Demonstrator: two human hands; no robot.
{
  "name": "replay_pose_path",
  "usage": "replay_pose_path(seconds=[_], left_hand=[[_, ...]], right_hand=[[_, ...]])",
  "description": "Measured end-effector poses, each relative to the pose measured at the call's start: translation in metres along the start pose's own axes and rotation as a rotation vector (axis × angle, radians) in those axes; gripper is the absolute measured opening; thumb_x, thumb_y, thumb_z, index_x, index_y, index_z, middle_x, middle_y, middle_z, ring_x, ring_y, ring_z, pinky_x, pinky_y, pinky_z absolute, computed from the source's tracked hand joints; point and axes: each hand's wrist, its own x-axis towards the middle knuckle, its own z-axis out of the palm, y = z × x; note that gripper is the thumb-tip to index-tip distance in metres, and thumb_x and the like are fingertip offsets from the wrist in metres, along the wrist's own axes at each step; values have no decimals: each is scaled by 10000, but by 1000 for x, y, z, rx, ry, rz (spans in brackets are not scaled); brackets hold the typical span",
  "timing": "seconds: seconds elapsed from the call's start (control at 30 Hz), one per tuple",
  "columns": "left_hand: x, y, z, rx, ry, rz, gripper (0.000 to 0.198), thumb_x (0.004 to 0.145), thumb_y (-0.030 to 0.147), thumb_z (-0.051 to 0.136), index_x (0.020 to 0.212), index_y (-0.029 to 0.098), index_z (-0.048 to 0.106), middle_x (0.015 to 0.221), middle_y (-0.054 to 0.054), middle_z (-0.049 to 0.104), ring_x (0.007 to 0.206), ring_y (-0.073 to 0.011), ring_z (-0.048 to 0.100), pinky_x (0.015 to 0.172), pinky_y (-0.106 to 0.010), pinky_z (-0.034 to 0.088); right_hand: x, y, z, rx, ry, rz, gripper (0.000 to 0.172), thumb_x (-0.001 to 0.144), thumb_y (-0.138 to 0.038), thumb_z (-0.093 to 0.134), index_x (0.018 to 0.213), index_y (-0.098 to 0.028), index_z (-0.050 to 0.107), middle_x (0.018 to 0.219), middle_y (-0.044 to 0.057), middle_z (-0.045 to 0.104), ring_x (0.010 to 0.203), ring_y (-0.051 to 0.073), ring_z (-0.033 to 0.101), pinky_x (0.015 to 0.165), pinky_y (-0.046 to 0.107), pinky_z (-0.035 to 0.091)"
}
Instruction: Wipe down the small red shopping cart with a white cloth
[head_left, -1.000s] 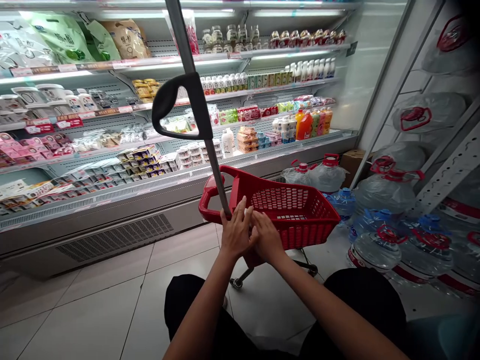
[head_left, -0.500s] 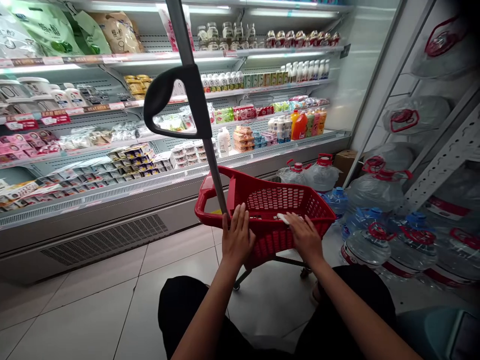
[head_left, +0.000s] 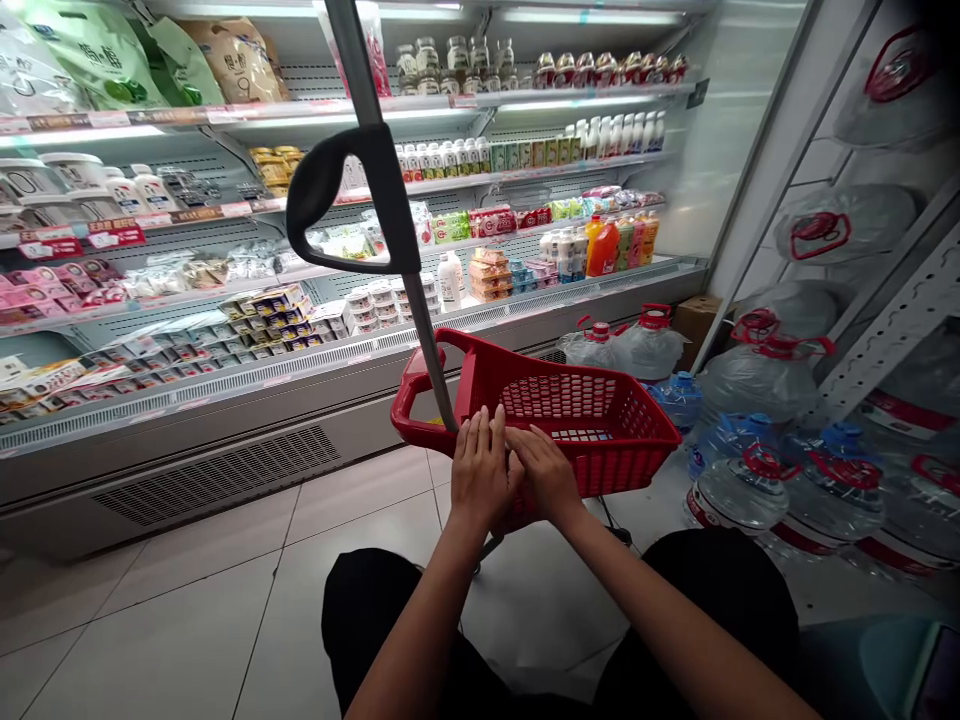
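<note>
Both of my hands rest at the near rim of a red plastic shopping basket [head_left: 607, 465] mounted on a wheeled cart. My left hand [head_left: 480, 475] lies on the rim by the pole, its fingers stretched out and flat. Close beside it, my right hand [head_left: 547, 475] presses over the same rim with its fingers together; the white wipe seen under them earlier is now hidden by the hand. A grey pole [head_left: 429, 345] with a black looped handle [head_left: 394, 200] rises from the basket's left end. Inside, the basket's lattice wall and floor show.
A refrigerated display case [head_left: 300, 375] with dairy goods and drinks runs behind the basket. Large water bottles [head_left: 739, 490] crowd the floor on the right, with a cardboard box [head_left: 694, 320] behind. My knees [head_left: 375, 600] flank the cart.
My right hand has slid left along the near rim until it is beside my left hand. The left hand stays nearly in place, and the basket has turned slightly.
</note>
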Motion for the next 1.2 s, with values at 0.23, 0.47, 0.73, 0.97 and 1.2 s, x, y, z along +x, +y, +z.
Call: replay_pose_path(seconds=[0.23,0.47,0.73,0.97,1.2], left_hand=[[-4,-13,6,0,19,-18,570,955,290,519,1508,153,525,1621,-131,442,1546,-360,303,1299,-549,208],[-4,3,13,-5,12,-4,503,990,296,481,1467,178,588,1437,-79,647,1471,-390,406,1291,-652,132],[-4,6,21,26,-47,53,635,1003,308,443,1614,161,353,1642,-87,418,1536,-283,338,1320,-571,62],[-1,-18,19,5,-28,62,709,977,218,432,1658,230,233,1701,-28,282,1585,-234,234,1327,-530,18],[1,-19,22,-20,-13,-49,654,993,229,406,1636,180,298,1699,-52,286,1588,-250,223,1322,-566,34]], right_hand=[[-82,99,-60,-305,-32,121,675,979,-47,328,1616,-267,362,1471,36,623,1325,208,597,1264,483,290],[-95,107,-73,-363,1,179,609,1008,-107,363,1600,-249,396,1421,61,661,1277,225,633,1245,497,305],[-10,7,-9,-86,-48,33,609,1022,-149,376,1627,-193,319,1496,90,595,1332,223,580,1266,478,288],[-45,66,-35,-206,-100,84,541,1008,-117,390,1515,-264,509,1298,39,719,1152,208,664,1269,481,259],[-98,117,-72,-349,-82,159,457,1037,-184,403,1458,-226,576,1295,61,725,1167,222,671,1251,494,280]])
